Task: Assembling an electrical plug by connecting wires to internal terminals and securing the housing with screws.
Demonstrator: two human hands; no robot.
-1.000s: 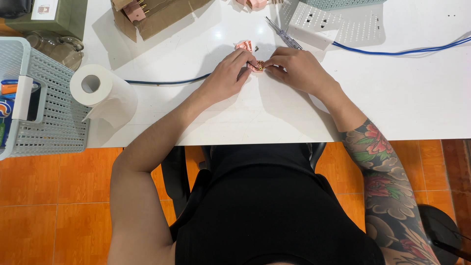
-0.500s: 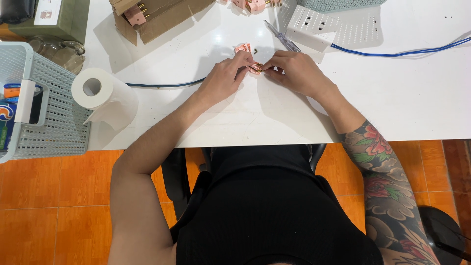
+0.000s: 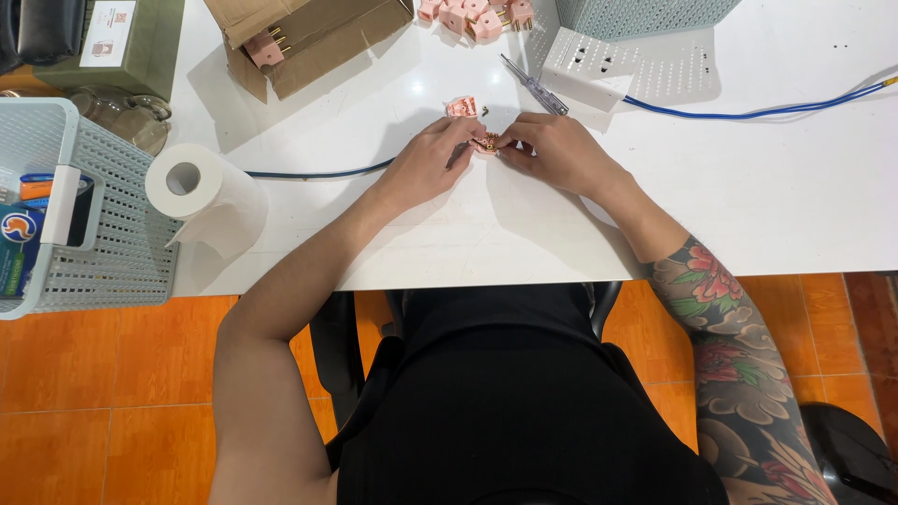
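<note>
My left hand [image 3: 426, 164] and my right hand [image 3: 552, 150] meet over a small pink plug part [image 3: 485, 142] on the white table [image 3: 767, 206], both pinching it between the fingertips. A second pink plug piece [image 3: 461, 107] lies just beyond the fingers, with a tiny screw beside it. A screwdriver [image 3: 534, 86] rests on the table right behind my right hand. A dark cable [image 3: 309, 174] runs from the left under my left hand.
A brown cardboard box [image 3: 309, 37] with a pink plug stands at the back left, several pink plugs [image 3: 472, 14] at the back centre. A white perforated panel [image 3: 622, 61] and blue cable [image 3: 758, 112] lie right. A paper roll [image 3: 192, 187] and grey basket [image 3: 112, 224] are left.
Both hands stay on the pink plug part; the fingers have shifted slightly around it. Everything else stays where it was.
</note>
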